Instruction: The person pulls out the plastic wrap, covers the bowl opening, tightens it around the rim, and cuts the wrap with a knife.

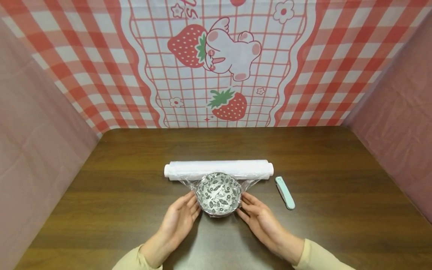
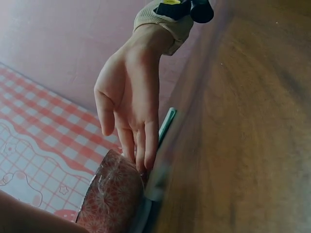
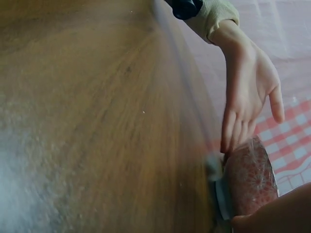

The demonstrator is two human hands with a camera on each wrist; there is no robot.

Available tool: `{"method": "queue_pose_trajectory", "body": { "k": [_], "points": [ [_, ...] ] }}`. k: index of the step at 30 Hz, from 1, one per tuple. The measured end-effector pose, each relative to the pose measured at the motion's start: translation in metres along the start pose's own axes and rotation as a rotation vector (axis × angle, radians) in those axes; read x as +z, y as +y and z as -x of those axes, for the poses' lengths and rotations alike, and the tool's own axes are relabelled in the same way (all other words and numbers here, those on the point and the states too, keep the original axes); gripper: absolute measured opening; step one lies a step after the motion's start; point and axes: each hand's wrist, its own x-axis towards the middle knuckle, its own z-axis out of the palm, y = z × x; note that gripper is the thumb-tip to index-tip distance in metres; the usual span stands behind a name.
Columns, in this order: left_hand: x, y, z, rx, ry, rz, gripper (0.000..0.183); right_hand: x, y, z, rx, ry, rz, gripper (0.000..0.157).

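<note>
A round bowl [image 1: 218, 197] with a dark leaf pattern inside stands on the table, clear cling film [image 1: 250, 183] over and around it. Its outer wall [image 2: 114, 194] is reddish with pale flowers. From the bowl's far side the film runs back to a white cling film roll [image 1: 219, 167] lying crosswise. My left hand [image 1: 179, 219] is at the bowl's left side, fingers extended, fingertips right at the film-covered wall. Opposite it, my right hand [image 1: 261, 223] has its fingers extended too, tips against the film on the right side. Neither hand curls round anything.
A pale green folding knife [image 1: 285, 193] lies right of the roll, beyond the right hand. The brown wooden table [image 1: 101, 195] meets a strawberry-print cloth [image 1: 219, 75] at the back. Pink cloth [image 1: 37, 131] hangs on both sides.
</note>
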Motion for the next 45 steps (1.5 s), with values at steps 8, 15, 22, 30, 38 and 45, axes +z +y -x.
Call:
{"method": "queue_pose_trajectory", "body": {
  "k": [8, 15, 22, 30, 38, 45],
  "points": [
    [0.003, -0.009, 0.002, -0.028, 0.060, -0.081, 0.065, -0.004, -0.022, 0.011, 0.065, 0.101, 0.309, 0.065],
    [0.008, -0.013, -0.006, -0.047, 0.150, -0.200, 0.058, 0.000, -0.056, 0.002, 0.068, 0.071, 0.473, 0.060],
    [0.010, -0.019, -0.011, -0.030, 0.176, -0.239, 0.060, 0.001, -0.073, -0.030, 0.050, 0.095, 0.793, 0.045],
    [0.012, -0.021, -0.012, -0.027, 0.179, -0.234, 0.060, -0.005, -0.076, -0.048, 0.023, 0.144, 1.161, 0.031],
    [0.012, -0.020, -0.006, -0.028, 0.187, -0.246, 0.060, -0.007, -0.093, -0.092, -0.311, 0.071, 1.515, 0.018],
    [0.013, -0.023, -0.003, -0.037, 0.175, -0.236, 0.059, 0.003, -0.113, -0.134, -0.183, -0.357, 1.691, 0.035]
  ]
}}
